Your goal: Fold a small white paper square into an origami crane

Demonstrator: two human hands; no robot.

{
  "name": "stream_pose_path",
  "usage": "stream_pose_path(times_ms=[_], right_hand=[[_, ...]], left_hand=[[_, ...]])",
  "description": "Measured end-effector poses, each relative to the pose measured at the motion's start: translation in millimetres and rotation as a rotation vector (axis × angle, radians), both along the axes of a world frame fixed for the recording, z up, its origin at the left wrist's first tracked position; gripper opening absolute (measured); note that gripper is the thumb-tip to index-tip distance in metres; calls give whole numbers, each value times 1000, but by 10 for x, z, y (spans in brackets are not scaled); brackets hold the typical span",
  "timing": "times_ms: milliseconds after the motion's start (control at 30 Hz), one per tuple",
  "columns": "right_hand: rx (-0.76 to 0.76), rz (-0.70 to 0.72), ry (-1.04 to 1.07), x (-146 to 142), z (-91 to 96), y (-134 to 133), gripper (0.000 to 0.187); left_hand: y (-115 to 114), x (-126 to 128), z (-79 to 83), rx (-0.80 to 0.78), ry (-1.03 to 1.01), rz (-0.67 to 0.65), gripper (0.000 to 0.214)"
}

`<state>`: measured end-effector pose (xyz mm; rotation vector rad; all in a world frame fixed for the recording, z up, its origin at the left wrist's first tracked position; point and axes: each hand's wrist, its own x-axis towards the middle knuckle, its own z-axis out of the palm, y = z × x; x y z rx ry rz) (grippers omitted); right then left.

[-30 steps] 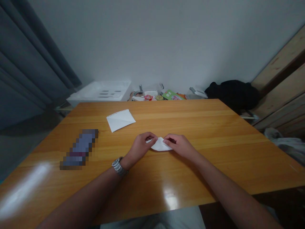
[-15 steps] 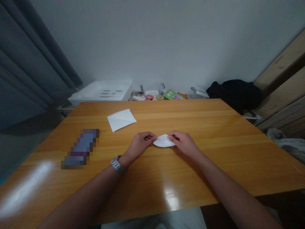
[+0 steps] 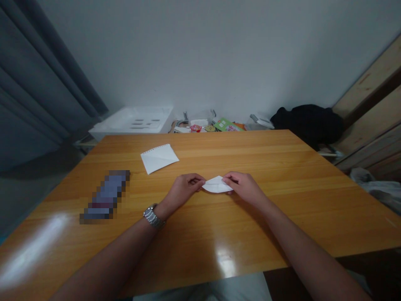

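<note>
A small piece of folded white paper (image 3: pixel 216 185) is held between my two hands, just above the middle of the wooden table. Its top rises to a point, its lower edge is curved, and a crease runs across it. My left hand (image 3: pixel 187 187) pinches the left corner with thumb and fingers. On the right side, my right hand (image 3: pixel 241 184) grips the paper, thumb on the near face and fingers partly hidden behind. A sheet of white paper (image 3: pixel 159 159) with a torn, perforated edge lies flat beyond my left hand.
A pixelated phone-like object (image 3: pixel 106 194) lies left on the wooden table (image 3: pixel 266 154). Behind the far edge are a white molded tray (image 3: pixel 134 119), a green packet or booklet (image 3: pixel 227 124), small packets and a black cloth-like heap (image 3: pixel 308 123). A grey curtain (image 3: pixel 40 71) hangs at left.
My right hand has shifted very slightly to the right along with the folded paper's right side. The left hand keeps its pinch almost in place.
</note>
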<state>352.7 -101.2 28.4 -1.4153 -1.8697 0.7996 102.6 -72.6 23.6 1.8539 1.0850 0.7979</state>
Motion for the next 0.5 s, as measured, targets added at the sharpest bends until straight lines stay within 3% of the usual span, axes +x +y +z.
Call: stream_pose_path(times_ms=[200, 367, 500], right_hand=[[52, 17, -33, 69, -35, 32, 26], [22, 109, -55, 0, -3, -22, 24], [2, 182, -41, -107, 21, -82, 23]], left_hand=[[-2, 2, -22, 19, -3, -34, 27], [-106, 58, 70, 39, -32, -23, 29], [-193, 129, 105, -52, -76, -98, 30]])
